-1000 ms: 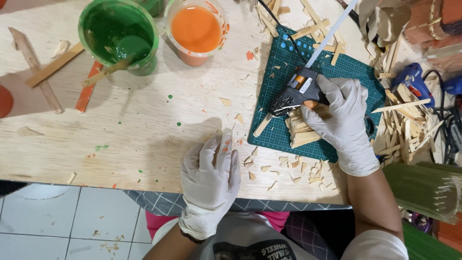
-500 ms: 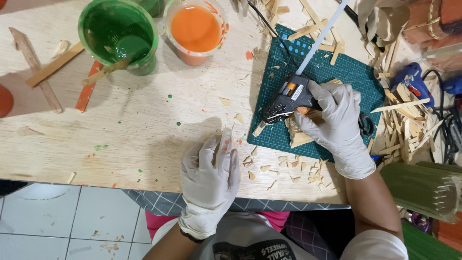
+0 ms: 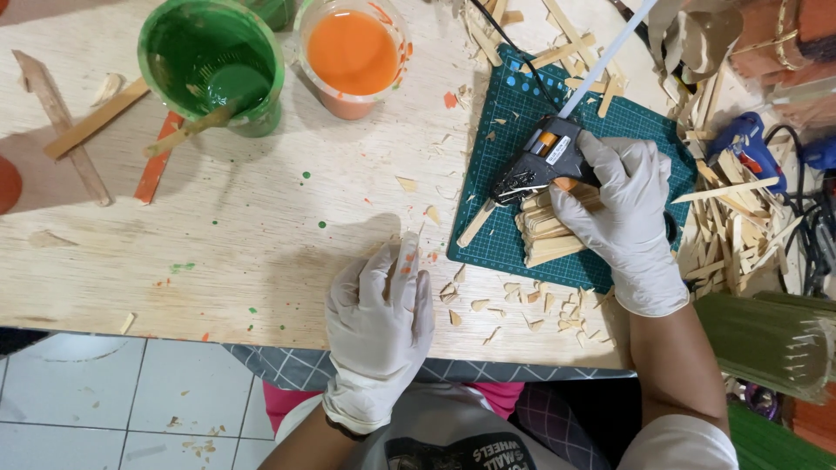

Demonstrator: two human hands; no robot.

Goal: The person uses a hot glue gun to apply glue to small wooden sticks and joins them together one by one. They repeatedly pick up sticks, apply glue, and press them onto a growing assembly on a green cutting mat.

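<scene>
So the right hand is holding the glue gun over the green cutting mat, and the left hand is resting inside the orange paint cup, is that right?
Not quite. The head view shows the left hand lying flat on the wooden table, well apart from the orange paint cup. The rest holds: the right hand grips the glue gun over the green cutting mat.

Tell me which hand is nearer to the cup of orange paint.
Left, narrowly. The left hand lies flat on the table straight below the cup of orange paint; the right hand, gripping the glue gun, is off to its right.
</scene>
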